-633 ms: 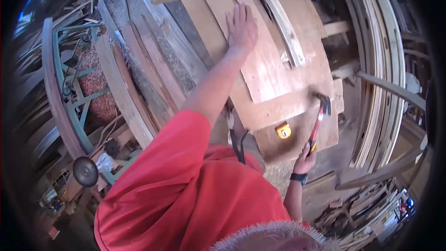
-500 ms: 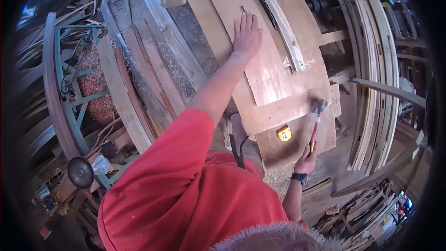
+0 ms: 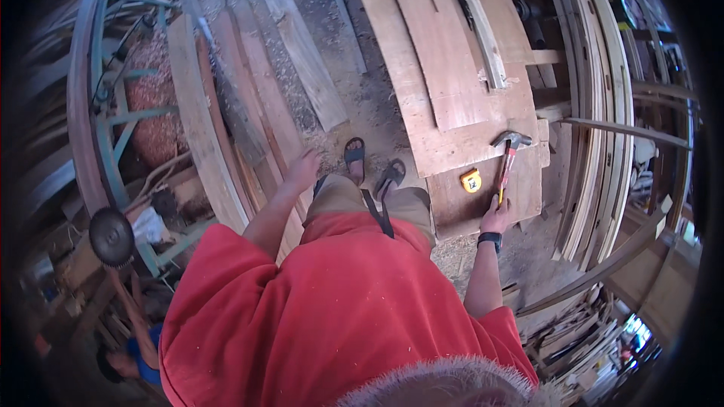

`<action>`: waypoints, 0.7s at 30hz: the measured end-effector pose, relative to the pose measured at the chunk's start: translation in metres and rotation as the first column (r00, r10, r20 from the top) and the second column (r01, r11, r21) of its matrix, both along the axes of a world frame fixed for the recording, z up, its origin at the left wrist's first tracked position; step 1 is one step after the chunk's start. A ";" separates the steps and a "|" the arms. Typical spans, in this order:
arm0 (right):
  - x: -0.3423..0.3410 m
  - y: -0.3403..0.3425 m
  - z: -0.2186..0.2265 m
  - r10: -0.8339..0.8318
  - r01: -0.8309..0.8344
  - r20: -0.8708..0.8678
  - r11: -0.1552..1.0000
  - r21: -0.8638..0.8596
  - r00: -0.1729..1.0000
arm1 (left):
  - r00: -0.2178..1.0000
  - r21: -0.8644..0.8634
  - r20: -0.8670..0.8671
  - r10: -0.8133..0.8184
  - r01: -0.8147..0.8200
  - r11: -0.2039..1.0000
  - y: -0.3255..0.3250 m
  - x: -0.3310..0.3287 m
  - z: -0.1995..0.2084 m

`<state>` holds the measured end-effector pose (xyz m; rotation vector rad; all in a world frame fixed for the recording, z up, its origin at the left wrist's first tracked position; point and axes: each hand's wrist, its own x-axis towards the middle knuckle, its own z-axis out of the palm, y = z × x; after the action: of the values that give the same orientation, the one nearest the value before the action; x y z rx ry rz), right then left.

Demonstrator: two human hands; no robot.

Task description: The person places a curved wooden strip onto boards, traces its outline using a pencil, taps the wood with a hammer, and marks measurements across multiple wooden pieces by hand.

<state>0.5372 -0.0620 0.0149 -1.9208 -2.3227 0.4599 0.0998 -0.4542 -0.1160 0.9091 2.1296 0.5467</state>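
My right hand (image 3: 495,216) is closed round the handle of a claw hammer (image 3: 506,169). The hammer's head rests at or just over the edge of a plywood sheet (image 3: 452,152) on the work surface. Beside it, a yellow tape measure (image 3: 471,180) lies on the lower wooden board (image 3: 452,207). My left hand (image 3: 303,171) hangs by my left thigh, over long planks, its fingers loosely extended and holding nothing. A narrower plywood piece (image 3: 445,68) lies on the sheet, with a wooden batten (image 3: 477,22) along it.
Long planks (image 3: 298,53) lie on the floor to the left, near a green metal frame (image 3: 143,117) with wood shavings. A circular saw blade (image 3: 111,237) stands at the left. Tall boards (image 3: 603,120) line the right side. Another person (image 3: 139,358) is at the lower left.
My left hand has lifted off the plywood and come back to my left side. The hammer, blurred before, now shows sharply at the sheet's edge. A person now appears at the lower left.
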 end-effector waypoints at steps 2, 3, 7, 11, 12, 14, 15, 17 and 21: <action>-0.010 0.002 -0.002 -0.010 0.008 -0.021 0.997 -0.080 1.000 | 0.998 -0.283 0.003 0.065 -0.061 0.957 -0.096 0.006 -0.017; -0.017 0.003 -0.003 -0.020 0.016 -0.022 0.989 -0.147 1.000 | 0.988 -0.509 -0.046 0.147 -0.150 0.847 -0.137 0.028 -0.006; 0.016 0.021 -0.029 -0.040 0.053 0.098 0.989 -0.136 0.994 | 0.831 -0.422 -0.170 0.530 -0.547 0.723 -0.183 0.088 0.040; 0.015 0.030 -0.045 0.062 -0.053 0.067 0.990 -0.128 0.996 | 0.541 -0.171 -0.138 0.830 -0.838 0.518 -0.187 0.185 0.053; 0.018 0.030 -0.046 0.057 -0.052 0.050 0.994 -0.100 0.997 | 0.570 -0.172 -0.118 0.813 -0.818 0.549 -0.168 0.204 0.056; 0.022 0.024 -0.045 0.085 -0.074 0.120 0.993 -0.090 0.989 | 0.617 -0.223 -0.083 0.783 -0.777 0.588 -0.150 0.256 0.063; 0.015 0.022 -0.040 0.108 -0.090 0.209 0.992 -0.094 0.972 | 0.639 -0.266 -0.054 0.767 -0.749 0.606 -0.147 0.275 0.058; 0.025 0.036 -0.053 0.178 -0.194 0.207 0.979 0.061 0.962 | 0.680 -0.386 0.059 0.731 -0.660 0.645 -0.126 0.303 0.059; 0.021 0.050 -0.074 0.233 -0.239 0.169 0.971 0.015 0.958 | 0.587 -0.275 0.069 0.807 -0.766 0.581 -0.143 0.369 0.042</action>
<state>0.5584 -0.0123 -0.0593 -1.7342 -2.6625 0.2836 0.4688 -0.5975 -0.0742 -0.3006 2.2814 0.7694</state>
